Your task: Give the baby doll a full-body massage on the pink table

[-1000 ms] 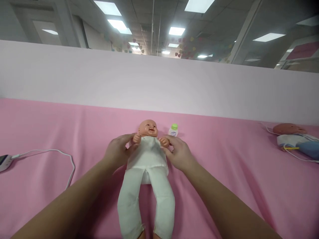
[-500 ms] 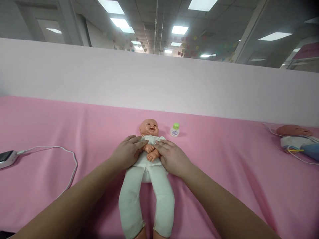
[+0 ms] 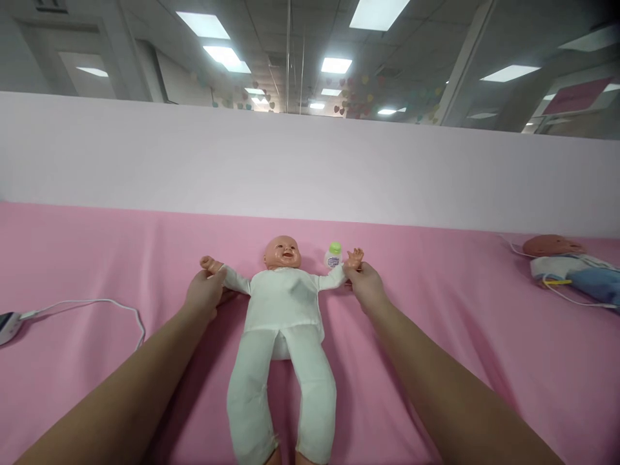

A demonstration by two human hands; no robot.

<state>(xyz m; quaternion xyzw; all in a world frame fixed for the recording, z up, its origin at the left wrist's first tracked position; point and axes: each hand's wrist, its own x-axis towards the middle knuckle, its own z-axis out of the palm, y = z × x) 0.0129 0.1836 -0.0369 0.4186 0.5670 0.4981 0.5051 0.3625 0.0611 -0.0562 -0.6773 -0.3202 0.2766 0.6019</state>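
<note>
A baby doll [image 3: 285,300] in white cloth lies on its back on the pink sheet [image 3: 416,387], its head away from me and its arms stretched out sideways. My left hand [image 3: 206,294] is closed round the doll's forearm on the left, near the wrist. On the other side my right hand [image 3: 365,284] grips the other forearm just below the doll's open hand. A small bottle [image 3: 333,256] with a green cap stands right of the doll's head, partly hidden by the doll's sleeve.
At the far right lies another doll [image 3: 581,274] with white and blue clothing and a thin tube. On the left edge a white device [image 3: 8,328] trails a white cable [image 3: 97,301]. Behind the sheet rises a white wall panel [image 3: 310,171] with glass above it.
The doll's arms have gone from crossed on its chest to spread out sideways. My two hands have moved apart with them. The view has shifted slightly.
</note>
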